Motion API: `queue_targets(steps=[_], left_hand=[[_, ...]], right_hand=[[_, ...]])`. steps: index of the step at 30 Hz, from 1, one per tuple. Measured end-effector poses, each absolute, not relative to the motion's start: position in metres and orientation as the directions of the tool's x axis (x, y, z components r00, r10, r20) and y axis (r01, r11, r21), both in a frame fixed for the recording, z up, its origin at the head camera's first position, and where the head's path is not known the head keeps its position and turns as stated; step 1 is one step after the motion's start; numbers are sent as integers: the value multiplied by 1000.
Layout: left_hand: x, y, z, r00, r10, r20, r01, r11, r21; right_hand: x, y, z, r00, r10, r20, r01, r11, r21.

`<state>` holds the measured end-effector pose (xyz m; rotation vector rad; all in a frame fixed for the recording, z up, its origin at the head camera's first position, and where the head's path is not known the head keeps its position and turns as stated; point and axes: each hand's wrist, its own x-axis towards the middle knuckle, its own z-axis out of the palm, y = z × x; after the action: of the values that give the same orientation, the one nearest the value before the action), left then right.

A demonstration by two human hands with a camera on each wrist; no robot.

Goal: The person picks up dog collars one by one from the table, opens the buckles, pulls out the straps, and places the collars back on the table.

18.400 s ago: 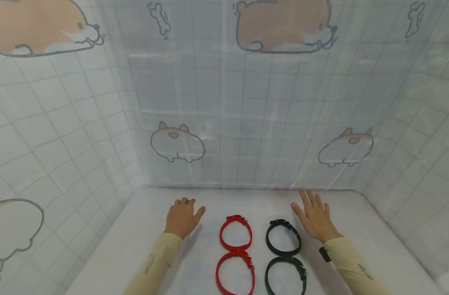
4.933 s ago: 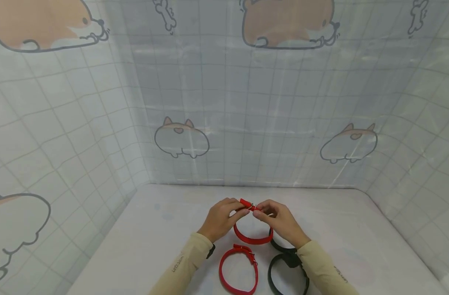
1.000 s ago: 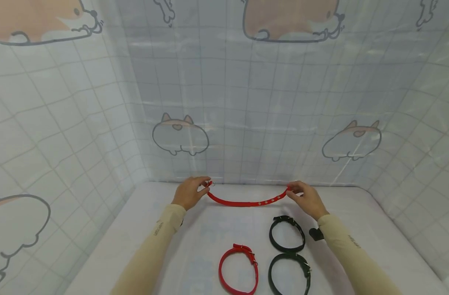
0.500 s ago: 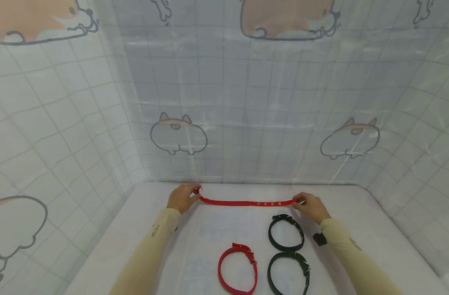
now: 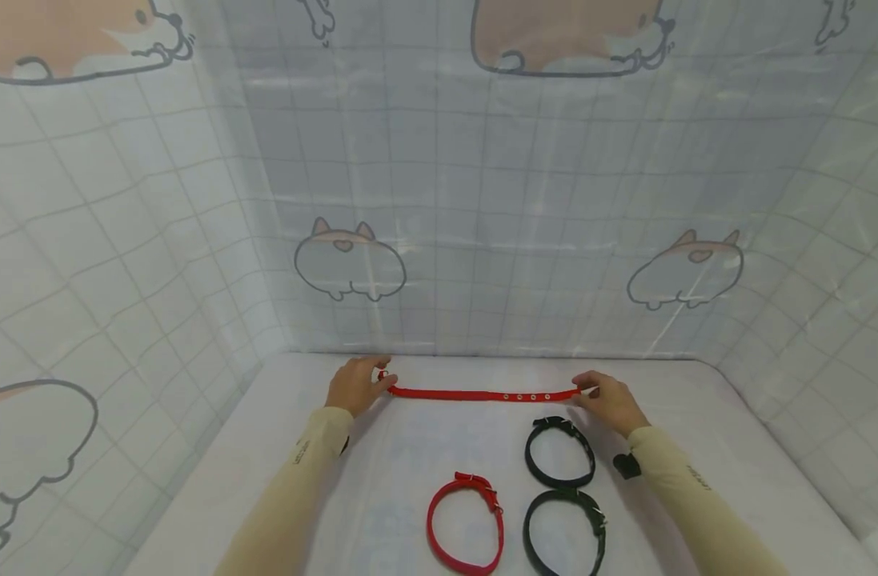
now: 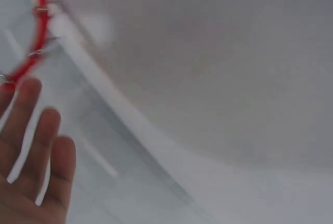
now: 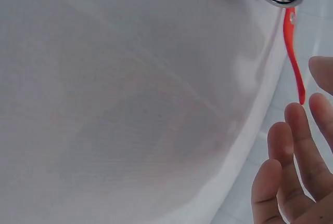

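Note:
An unbuckled red collar [image 5: 453, 395] lies stretched nearly straight across the back of the white table, its row of metal eyelets toward the right. My left hand [image 5: 355, 388] is at the buckle end, thumb and fingers spread apart around it; in the left wrist view the fingers [image 6: 39, 146] are straight beside the collar's metal rings. At the pointed end is my right hand [image 5: 611, 402]. The right wrist view shows the strap tip [image 7: 302, 96] by my fingertips, with the thumb apart from it.
A buckled red collar [image 5: 431, 520] lies in front on the white table [image 5: 366, 496]. To its right are two dark buckled collars, a black one [image 5: 528, 460] behind a dark green one [image 5: 528, 532]. A grid-patterned curtain [image 5: 453, 200] with cartoon dogs encloses the back and sides.
The red collar, earlier a buckled loop, was picked up and unfastened. Over the last second my hands pulled it straight, lowered it onto the table and loosened from its ends.

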<state>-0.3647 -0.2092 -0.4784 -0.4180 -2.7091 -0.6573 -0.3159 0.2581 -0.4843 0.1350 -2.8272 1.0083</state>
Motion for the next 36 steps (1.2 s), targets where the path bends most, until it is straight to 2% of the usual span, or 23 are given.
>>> queue_targets(steps=[5, 9, 15, 24, 30, 36], left_hand=[[-356, -180, -466, -880, 196, 432, 367, 858, 359], [-344, -143, -459, -855, 250, 454, 413, 858, 305], [-317, -81, -455, -864, 387, 322, 486, 809, 331], [-295, -13, -481, -867, 484, 118, 498, 830, 251], [-293, 8, -487, -850, 523, 55, 521, 824, 222], [-294, 12, -486, -840, 538, 63, 536, 808, 244]], right_hand=[[-312, 259, -480, -980, -52, 191, -161, 769, -619], [-305, 256, -477, -968, -67, 244, -207, 762, -614], [-293, 248, -472, -946, -70, 316, -256, 761, -596], [-281, 241, -472, -963, -45, 267, -207, 757, -619], [-279, 245, -476, -966, -36, 255, -196, 743, -639], [-276, 248, -476, -958, -59, 280, -232, 731, -642]])
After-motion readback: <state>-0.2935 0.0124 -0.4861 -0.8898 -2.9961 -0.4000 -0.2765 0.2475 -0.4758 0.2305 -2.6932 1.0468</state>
